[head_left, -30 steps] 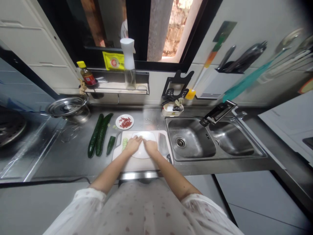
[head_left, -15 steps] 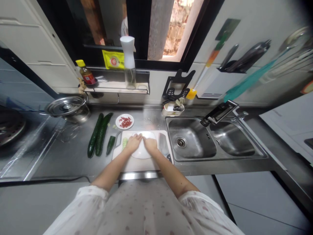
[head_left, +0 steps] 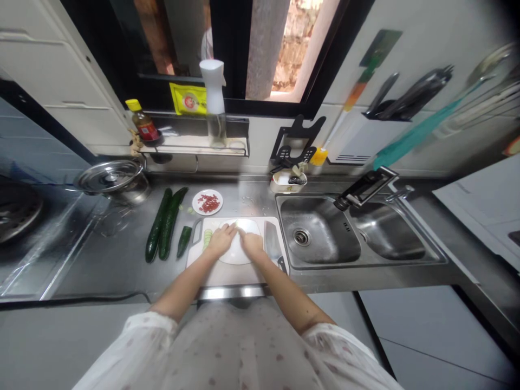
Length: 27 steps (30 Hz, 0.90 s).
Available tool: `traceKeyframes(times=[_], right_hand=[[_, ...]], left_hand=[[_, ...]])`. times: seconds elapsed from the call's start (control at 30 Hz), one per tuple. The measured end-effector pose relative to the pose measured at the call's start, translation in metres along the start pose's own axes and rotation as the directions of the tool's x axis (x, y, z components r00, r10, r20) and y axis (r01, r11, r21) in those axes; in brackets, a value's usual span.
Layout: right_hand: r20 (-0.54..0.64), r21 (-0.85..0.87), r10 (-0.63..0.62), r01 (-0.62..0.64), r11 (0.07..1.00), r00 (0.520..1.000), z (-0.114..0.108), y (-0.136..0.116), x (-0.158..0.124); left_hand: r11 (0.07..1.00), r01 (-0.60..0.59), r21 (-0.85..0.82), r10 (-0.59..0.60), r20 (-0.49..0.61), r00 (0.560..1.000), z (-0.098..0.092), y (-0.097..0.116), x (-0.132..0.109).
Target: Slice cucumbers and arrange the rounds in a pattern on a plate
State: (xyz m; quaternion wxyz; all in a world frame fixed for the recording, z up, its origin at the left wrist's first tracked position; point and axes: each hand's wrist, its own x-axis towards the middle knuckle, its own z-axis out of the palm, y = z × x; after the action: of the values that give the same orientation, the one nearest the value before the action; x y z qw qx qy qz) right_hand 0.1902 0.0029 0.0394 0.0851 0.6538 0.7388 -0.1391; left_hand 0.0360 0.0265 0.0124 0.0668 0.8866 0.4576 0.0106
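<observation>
A white plate [head_left: 235,257] lies on the pale cutting board [head_left: 211,277] in front of me. Both hands are over it, fingertips almost meeting near its far half. My left hand [head_left: 221,240] has its fingers drawn together; a small pale-green bit shows by the tips, too small to name. My right hand [head_left: 252,244] is closed, thumb and forefinger pinched towards the left fingertips, and what they hold is hidden. Left of the plate sit several cucumber slices [head_left: 207,237]. A knife [head_left: 273,241] with a broad blade rests on the board's right side.
Two whole cucumbers [head_left: 159,225] and a cut cucumber piece [head_left: 184,241] lie left of the board. Behind it stands a small plate of red pieces [head_left: 208,202]. The double sink [head_left: 320,260] is on the right, a lidded steel pot [head_left: 138,187] at back left.
The hands hold nearly the same place over the plate; the right fingers have shifted very slightly. The view has moved a touch. Nothing else visibly differs.
</observation>
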Motion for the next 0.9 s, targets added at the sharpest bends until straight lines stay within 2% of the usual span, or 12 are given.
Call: traceKeyframes(times=[0.67, 0.9], right_hand=[[0.009, 0.031, 0.012, -0.012, 0.999, 1.000, 0.0024, -0.0020, 0.0020], [0.026, 0.027, 0.018, -0.019, 0.999, 0.999, -0.0041, -0.0038, -0.0016]], left_hand=[[0.997, 0.042, -0.058, -0.042, 0.006, 0.999, 0.0010, 0.0025, 0.0039], [0.996, 0.054, -0.070, -0.054, 0.007, 0.999, -0.0007, 0.0039, 0.0050]])
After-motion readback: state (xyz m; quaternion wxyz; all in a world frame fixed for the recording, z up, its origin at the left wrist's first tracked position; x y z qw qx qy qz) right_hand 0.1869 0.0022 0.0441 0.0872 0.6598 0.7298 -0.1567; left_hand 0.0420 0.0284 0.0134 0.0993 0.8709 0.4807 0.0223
